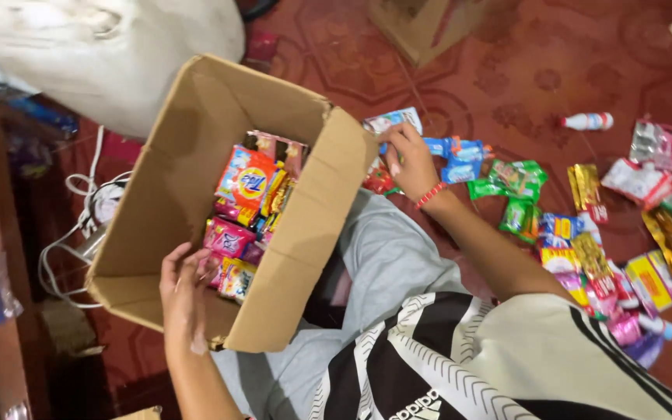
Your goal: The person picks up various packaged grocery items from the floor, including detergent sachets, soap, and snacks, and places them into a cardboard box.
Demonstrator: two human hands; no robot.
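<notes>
— What is held by the left fingers (171,268)?
— Nothing is clasped; they are spread loosely and laid on the near rim of the box (169,167), with the tips dipped among the packets (249,204) stacked against its right wall. The left hand (182,299) is seen at the box's near corner.

— And the right fingers (400,141)?
— They are curled around a pale blue packet (393,120), which is gripped just beyond the box's right wall. The right hand (411,163) is marked by a red band (430,194) at the wrist.

— Where is the box placed?
— It is tilted open on the red carpet (507,78), against a grey-trousered knee (386,249).

— What is found further out?
— Blue sachets (460,155) and green ones (519,187) are scattered just beside the right hand. Gold, yellow and pink packets are strewn toward the carpet's right edge, and a small white bottle (587,121) is laid apart beyond them. A white sack (103,54) is seen past the box's far corner, with white cables (79,218) to its left.
</notes>
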